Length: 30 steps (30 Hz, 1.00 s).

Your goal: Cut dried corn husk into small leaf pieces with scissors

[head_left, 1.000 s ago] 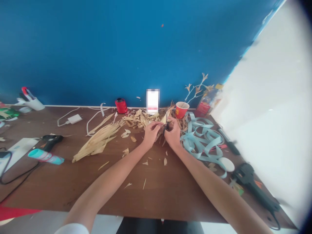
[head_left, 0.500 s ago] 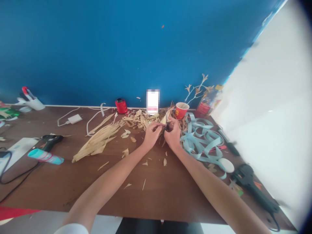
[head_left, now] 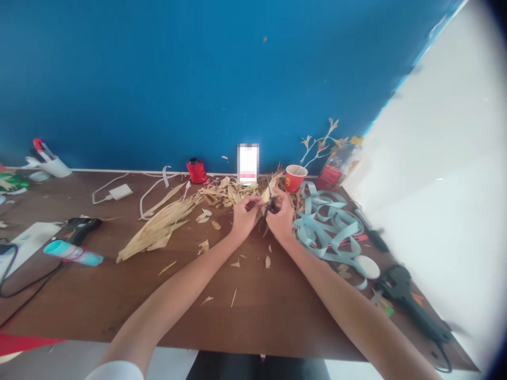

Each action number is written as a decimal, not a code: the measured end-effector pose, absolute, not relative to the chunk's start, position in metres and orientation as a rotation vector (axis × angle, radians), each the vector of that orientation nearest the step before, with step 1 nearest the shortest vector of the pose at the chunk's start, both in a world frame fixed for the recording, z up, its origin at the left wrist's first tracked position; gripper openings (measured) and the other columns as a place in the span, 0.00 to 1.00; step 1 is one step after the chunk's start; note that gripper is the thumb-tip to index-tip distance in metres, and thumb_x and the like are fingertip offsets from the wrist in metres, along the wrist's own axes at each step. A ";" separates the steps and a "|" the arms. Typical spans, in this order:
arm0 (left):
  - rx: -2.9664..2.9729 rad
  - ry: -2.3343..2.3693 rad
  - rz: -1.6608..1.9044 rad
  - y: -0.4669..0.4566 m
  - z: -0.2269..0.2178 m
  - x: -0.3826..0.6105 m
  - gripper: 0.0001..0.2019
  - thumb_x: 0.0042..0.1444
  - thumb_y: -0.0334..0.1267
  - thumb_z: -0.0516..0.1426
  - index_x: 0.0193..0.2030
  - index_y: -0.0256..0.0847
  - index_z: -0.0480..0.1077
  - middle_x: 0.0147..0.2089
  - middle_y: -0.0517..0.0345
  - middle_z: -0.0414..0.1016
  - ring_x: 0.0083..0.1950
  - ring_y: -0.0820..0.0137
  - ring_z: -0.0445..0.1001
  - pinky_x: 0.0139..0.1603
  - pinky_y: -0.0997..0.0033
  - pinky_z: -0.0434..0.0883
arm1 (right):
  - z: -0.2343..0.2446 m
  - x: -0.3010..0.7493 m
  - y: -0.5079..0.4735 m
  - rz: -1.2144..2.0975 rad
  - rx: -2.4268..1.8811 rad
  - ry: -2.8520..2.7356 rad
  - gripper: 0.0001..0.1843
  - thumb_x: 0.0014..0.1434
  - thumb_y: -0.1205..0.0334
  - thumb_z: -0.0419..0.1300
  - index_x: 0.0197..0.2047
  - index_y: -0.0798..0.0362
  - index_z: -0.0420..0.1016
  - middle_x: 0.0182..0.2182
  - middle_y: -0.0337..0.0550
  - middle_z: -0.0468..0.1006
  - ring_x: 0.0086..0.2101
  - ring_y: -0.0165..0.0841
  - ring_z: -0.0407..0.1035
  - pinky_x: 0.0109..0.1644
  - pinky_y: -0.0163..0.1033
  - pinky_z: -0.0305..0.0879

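Both hands meet near the middle back of the brown table (head_left: 253, 322). My left hand (head_left: 243, 217) pinches a small piece of dry corn husk (head_left: 264, 196) between thumb and fingers. My right hand (head_left: 280, 214) is closed around small dark scissors (head_left: 270, 203), whose blades point up at the husk piece. Behind the hands lies a heap of husk scraps (head_left: 227, 192). A bundle of long husk leaves (head_left: 158, 229) stretches to the left. Cut husk bits (head_left: 268, 261) are scattered in front of the hands.
Light blue ribbon (head_left: 328, 224) is tangled at the right, next to a red paper cup (head_left: 295, 178). A black glue gun (head_left: 412, 303) lies at the right edge, another (head_left: 81, 228) at the left beside a teal tube (head_left: 73, 252). A red spool (head_left: 197, 170), a white charger (head_left: 121, 192) and a phone (head_left: 247, 162) stand near the blue wall.
The hands stay at the same spot. The fingers and scissors have shifted slightly around the husk piece; the view has moved a little.
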<state>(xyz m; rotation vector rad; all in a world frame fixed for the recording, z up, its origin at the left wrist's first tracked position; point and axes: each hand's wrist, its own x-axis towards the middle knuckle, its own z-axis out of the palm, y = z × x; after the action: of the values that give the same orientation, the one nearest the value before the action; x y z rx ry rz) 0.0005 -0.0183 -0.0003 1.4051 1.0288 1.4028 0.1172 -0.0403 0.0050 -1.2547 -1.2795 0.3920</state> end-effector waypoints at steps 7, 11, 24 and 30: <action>1.417 1.039 1.401 -0.016 -0.002 0.000 0.11 0.54 0.44 0.60 0.38 0.38 0.76 0.34 0.56 0.77 0.35 0.71 0.73 0.39 0.71 0.69 | 0.002 0.119 -0.037 0.487 -1.234 -1.280 0.33 0.48 0.65 0.60 0.59 0.52 0.65 0.28 0.39 0.76 0.29 0.35 0.72 0.38 0.41 0.70; 1.490 1.029 1.398 -0.015 -0.004 0.000 0.11 0.55 0.42 0.60 0.38 0.38 0.76 0.37 0.53 0.78 0.37 0.69 0.74 0.42 0.70 0.70 | -0.001 0.121 -0.035 0.487 -1.255 -1.276 0.30 0.47 0.66 0.60 0.56 0.53 0.67 0.26 0.37 0.75 0.27 0.35 0.71 0.36 0.40 0.69; 1.543 1.031 1.358 -0.014 -0.005 0.000 0.10 0.56 0.40 0.58 0.39 0.38 0.76 0.37 0.53 0.78 0.37 0.68 0.74 0.41 0.69 0.70 | 0.003 0.119 -0.038 0.454 -1.285 -1.266 0.24 0.48 0.64 0.60 0.51 0.52 0.69 0.28 0.38 0.77 0.29 0.36 0.72 0.39 0.41 0.69; 1.534 1.034 1.331 -0.014 -0.005 0.001 0.09 0.56 0.40 0.58 0.39 0.38 0.75 0.37 0.53 0.78 0.37 0.69 0.74 0.41 0.70 0.69 | 0.002 0.121 -0.038 0.460 -1.296 -1.247 0.24 0.49 0.64 0.59 0.51 0.52 0.69 0.29 0.38 0.77 0.28 0.35 0.71 0.39 0.40 0.69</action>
<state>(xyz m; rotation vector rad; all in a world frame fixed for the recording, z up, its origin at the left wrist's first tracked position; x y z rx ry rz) 0.0007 -0.0139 -0.0046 1.5335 1.0343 1.3309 0.1210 -0.0376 0.0021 -1.2960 -1.2472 0.4597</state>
